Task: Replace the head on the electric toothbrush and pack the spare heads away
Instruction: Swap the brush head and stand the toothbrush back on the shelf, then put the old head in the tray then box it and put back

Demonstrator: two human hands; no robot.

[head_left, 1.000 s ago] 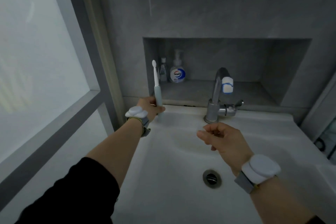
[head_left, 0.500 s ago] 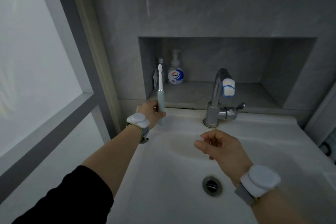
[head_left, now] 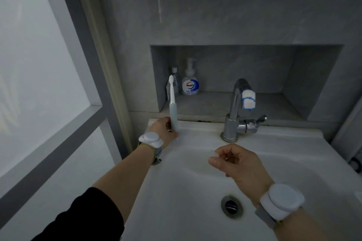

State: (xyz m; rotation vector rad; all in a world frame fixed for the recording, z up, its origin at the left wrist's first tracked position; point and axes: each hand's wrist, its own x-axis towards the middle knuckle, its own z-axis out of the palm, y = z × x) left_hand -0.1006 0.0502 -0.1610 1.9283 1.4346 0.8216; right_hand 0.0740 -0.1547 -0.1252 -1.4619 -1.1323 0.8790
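My left hand (head_left: 163, 130) grips the electric toothbrush (head_left: 173, 111) low on its pale green handle, fingers wrapped round it, thumb side toward the faucet (head_left: 234, 111). Toothbrush stands upright, white brush head (head_left: 171, 89) fitted on top, well left of the faucet at the sink's (head_left: 186, 191) back left corner. Its base is hidden by my hand, so can't tell if it touches the rim.

My right hand (head_left: 238, 164) hovers over the basin just in front of the faucet, fingers loosely curled, thumb and forefinger tips close together. Something small and pale may sit at the fingertips, too blurred to tell, so no call on whether it holds anything.

White sensor puck strapped on each wrist. Drain (head_left: 231, 205) is in front of the faucet, below my right wrist. Behind and left of the faucet, in the wall niche (head_left: 254, 103), a Walch pump soap bottle (head_left: 190, 82) with a smaller clear bottle (head_left: 175, 81) just left of it. Spare heads not seen.
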